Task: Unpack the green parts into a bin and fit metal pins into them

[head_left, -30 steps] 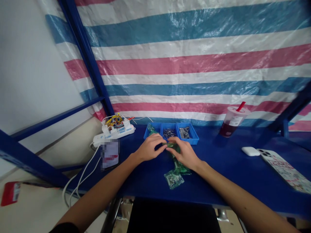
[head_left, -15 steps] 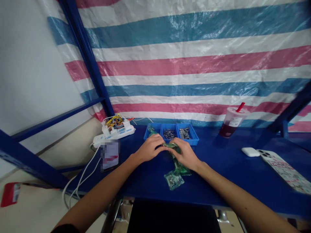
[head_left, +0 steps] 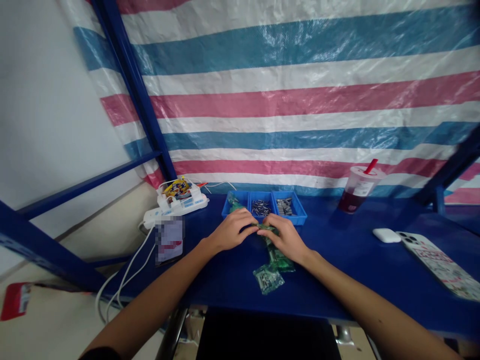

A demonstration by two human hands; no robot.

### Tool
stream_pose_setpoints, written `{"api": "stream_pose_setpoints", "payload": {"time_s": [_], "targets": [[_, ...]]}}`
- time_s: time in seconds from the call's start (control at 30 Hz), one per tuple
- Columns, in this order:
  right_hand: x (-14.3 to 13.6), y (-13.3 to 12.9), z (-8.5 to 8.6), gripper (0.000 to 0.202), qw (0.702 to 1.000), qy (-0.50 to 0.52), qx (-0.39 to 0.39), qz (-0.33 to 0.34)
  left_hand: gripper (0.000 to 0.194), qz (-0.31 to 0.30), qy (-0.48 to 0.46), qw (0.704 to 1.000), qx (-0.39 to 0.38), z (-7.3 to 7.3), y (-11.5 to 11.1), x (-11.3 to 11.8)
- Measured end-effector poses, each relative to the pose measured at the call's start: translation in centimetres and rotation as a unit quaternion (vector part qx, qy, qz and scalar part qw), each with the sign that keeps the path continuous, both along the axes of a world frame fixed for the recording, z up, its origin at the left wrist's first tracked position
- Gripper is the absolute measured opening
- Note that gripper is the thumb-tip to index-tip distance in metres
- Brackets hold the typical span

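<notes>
My left hand (head_left: 233, 230) and my right hand (head_left: 284, 237) meet in front of a blue divided tray (head_left: 301, 218). Between them they pinch a small green-tinted plastic bag (head_left: 267, 228), mostly covered by my fingers. Below my right hand, more green plastic bags (head_left: 279, 260) lie on the table. Nearer me lies a clear packet (head_left: 268, 278) with small metal pieces inside. The tray's left compartment holds green plastic bags (head_left: 233, 201). Dark screw-like parts (head_left: 261, 207) fill the middle one, and grey metal pins (head_left: 284, 206) the right one.
On the left, a white power strip (head_left: 180, 207) with cables stands behind a phone or tablet (head_left: 170, 240), its screen blurred. At the right are a lidded cup (head_left: 356, 190) with a red straw, a white earphone case (head_left: 386, 235) and a phone (head_left: 440, 262). A striped sheet (head_left: 285, 105) hangs behind.
My fingertips have shifted slightly on the small bag, and less of it shows between my hands. The packets on the table and the tray have stayed put.
</notes>
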State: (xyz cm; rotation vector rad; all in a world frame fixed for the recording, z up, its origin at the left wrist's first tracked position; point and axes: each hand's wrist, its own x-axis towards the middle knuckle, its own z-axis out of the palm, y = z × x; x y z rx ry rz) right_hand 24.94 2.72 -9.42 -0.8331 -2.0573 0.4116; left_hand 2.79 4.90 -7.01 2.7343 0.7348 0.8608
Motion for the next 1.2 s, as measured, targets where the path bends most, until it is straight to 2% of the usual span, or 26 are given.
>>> {"api": "stream_pose_setpoints", "payload": {"time_s": [0.2,0.43,0.67,0.83,1.03,1.2], "targets": [[0.0,0.13,-0.3,0.039,0.998,-0.028,-0.006,-0.052,0.026,0.015,-0.017,1.0,0.016,-0.08,-0.08,-0.04],[0.28,0.08,-0.2,0.05,0.997,-0.068,0.009,-0.02,0.029,0.011,0.002,1.0,0.0,0.19,-0.13,-0.18],[0.45,-0.12,0.13,0.052,0.997,-0.069,0.009,0.027,0.035,-0.022,0.053,0.998,-0.006,0.41,-0.31,-0.18],[0.5,-0.15,0.14,0.054,0.997,-0.071,0.012,0.026,0.037,-0.032,0.058,0.998,-0.006,0.5,-0.43,-0.07],[0.45,-0.05,-0.12,0.05,0.997,-0.076,0.014,0.018,0.038,-0.029,0.06,0.998,0.002,0.53,-0.54,0.0],[0.19,-0.29,0.05,0.038,0.998,-0.064,-0.019,0.012,0.036,-0.029,0.041,0.999,0.021,0.28,-0.36,-0.03]]}}
